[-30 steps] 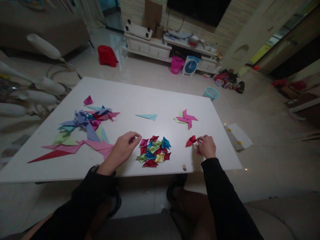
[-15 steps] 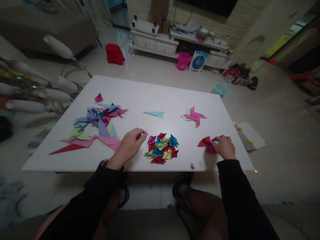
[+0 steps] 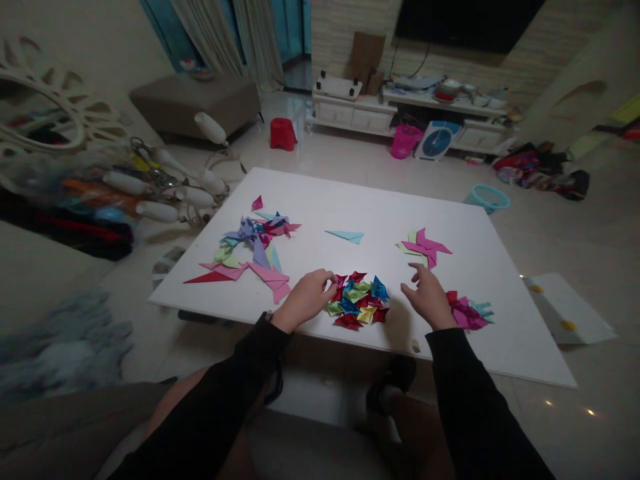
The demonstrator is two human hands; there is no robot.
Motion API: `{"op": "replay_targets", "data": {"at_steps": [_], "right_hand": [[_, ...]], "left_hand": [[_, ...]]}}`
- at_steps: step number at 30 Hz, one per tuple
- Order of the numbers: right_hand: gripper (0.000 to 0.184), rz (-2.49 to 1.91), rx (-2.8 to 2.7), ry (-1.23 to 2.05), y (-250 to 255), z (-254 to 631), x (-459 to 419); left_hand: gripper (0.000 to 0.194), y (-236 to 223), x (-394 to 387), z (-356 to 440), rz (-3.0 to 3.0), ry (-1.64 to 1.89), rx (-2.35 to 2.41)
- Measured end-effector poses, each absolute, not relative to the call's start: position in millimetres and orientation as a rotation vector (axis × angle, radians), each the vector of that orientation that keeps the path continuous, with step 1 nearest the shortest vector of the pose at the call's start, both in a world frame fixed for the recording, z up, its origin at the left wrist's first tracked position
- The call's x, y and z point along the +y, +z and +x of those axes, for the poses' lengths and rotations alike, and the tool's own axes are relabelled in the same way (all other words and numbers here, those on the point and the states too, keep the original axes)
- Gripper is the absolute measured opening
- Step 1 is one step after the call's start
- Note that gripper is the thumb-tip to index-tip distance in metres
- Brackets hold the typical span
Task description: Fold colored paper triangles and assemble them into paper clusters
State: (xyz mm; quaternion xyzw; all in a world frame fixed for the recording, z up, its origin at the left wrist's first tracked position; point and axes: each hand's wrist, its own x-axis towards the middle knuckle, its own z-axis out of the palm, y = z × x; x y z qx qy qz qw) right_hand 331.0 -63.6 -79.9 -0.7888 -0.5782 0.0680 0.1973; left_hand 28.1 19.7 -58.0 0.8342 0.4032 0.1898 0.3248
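My left hand is at the left edge of a pile of small shiny folded paper pieces in red, blue, green, yellow and pink. Its fingers are half curled, thumb and index tips slightly apart, with nothing visible between them. To the right of this pile, my right hand hovers over the table, thumb and index spread and nothing held. A magenta, red and light-blue paper cluster lies just right of it, partly behind the wrist. Beyond that hand is a pink and pale-green paper pinwheel.
On the white table, a heap of folded origami lies left, and a light-blue folded strip is in the middle. A small sticker is near the front edge. A lamp with white arms stands beyond the left edge.
My right hand has left the magenta and red paper cluster and moved left toward the small-piece pile, its fingers opening. My left hand is closer to the pile. The camera view has shifted left.
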Motion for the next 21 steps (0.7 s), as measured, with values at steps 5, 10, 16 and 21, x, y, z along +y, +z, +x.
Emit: {"op": "replay_targets", "data": {"at_steps": [5,10,16,21], "right_hand": [[0.077,-1.986,-1.546,0.341,-77,276,-44],[0.078,-1.849,-1.542,0.336,-69,251,-25],[0.075,-1.720,-1.616,0.451,-69,225,-19],[0.040,-1.587,-2.114,0.742,-81,199,-29]], "left_hand": [[0.017,-55,17,36,2.176,0.457,1.088],[0.018,-55,20,42,2.139,0.417,1.067],[0.020,-67,30,30,2.154,0.397,1.129],[0.020,-83,54,17,2.161,0.284,1.226]]}}
